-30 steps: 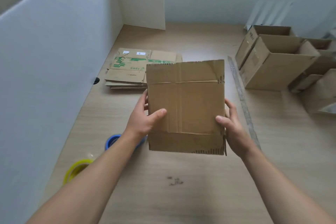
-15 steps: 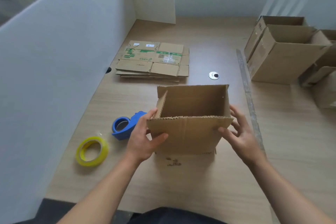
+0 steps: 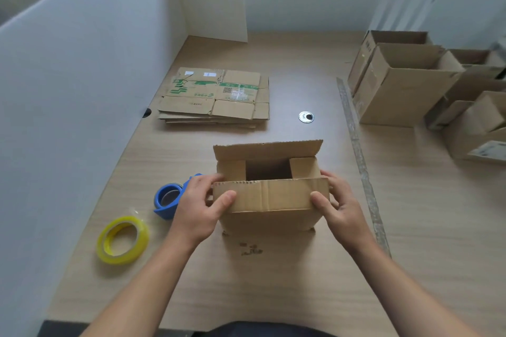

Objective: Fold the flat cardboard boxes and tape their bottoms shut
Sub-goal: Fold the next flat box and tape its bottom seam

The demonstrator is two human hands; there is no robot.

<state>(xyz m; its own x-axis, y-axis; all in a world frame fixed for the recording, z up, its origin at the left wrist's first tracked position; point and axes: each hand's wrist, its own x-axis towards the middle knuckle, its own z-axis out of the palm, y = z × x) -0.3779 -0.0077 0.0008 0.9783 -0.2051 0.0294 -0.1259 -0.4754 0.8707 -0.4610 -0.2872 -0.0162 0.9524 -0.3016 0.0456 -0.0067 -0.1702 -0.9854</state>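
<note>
A small brown cardboard box [image 3: 269, 216] stands on the wooden table [image 3: 273, 282] in front of me. Its two short side flaps are folded inward, the far long flap stands up, and the near long flap leans toward me. My left hand [image 3: 201, 206] grips the box's left near corner, thumb on the near flap. My right hand [image 3: 338, 204] grips the right near corner the same way. A stack of flat cardboard boxes [image 3: 216, 97] lies further back on the left. A blue tape dispenser [image 3: 169, 198] and a yellow tape roll [image 3: 123, 239] lie left of the box.
Several assembled open boxes [image 3: 405, 85] crowd the right back of the table. A white partition wall [image 3: 68, 90] runs along the left edge. A round metal grommet [image 3: 306, 117] sits in the tabletop, and a rough strip [image 3: 361, 161] runs front to back on the right.
The flat box was opened into shape and set down on the table. Its side flaps have since been folded inward, and both hands moved onto the near flap.
</note>
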